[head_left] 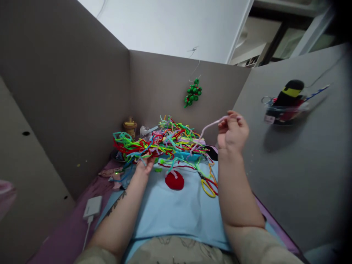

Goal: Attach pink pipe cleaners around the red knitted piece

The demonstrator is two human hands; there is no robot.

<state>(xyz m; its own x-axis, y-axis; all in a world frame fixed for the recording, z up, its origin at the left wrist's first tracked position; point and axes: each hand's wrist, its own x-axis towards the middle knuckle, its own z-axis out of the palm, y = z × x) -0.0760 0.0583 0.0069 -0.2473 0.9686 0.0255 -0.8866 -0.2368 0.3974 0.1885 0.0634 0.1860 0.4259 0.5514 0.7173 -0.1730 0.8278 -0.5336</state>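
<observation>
A tangled heap of coloured pipe cleaners (162, 141) lies at the back of a light blue cloth (176, 212). My left hand (144, 165) reaches into the heap's near edge; its fingers are buried among the strands. My right hand (232, 132) is raised to the right of the heap, fingers pinched on a pale pink pipe cleaner (207, 126) that trails down into the pile. A small red round piece (174, 180) lies on the cloth just in front of the heap.
Grey cardboard walls (68, 102) enclose the space on three sides. A green bead cluster (193, 92) hangs on the back wall. A clear holder with scissors and tools (286, 104) is fixed to the right wall. A white charger (92, 207) lies at left.
</observation>
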